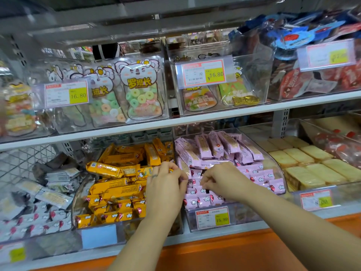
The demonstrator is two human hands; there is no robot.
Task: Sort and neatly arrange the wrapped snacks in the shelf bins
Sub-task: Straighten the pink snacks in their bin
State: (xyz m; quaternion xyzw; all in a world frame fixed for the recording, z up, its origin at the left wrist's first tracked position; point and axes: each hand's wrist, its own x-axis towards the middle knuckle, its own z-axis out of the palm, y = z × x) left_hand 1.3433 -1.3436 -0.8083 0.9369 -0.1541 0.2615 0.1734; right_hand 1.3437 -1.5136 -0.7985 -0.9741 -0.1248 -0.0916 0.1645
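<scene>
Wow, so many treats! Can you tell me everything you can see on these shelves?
bins: several, clear, on two shelves
pink snacks: many, pink, lower middle bin
orange snacks: many, orange, lower bin left of the pink ones
white snacks: many, white-grey, lower left bin
cakes: many, pale yellow, lower right bin
ring-candy bags: several, white with pastel rings, upper left bin
gold fish: one, gold, upper middle bin
red packs: many, red, upper right bin
price tags: several, pink and yellow, bin fronts
left hand: one, grips pink snacks at their bin's left edge
right hand: one, pinches pink snacks in the same bin
</scene>
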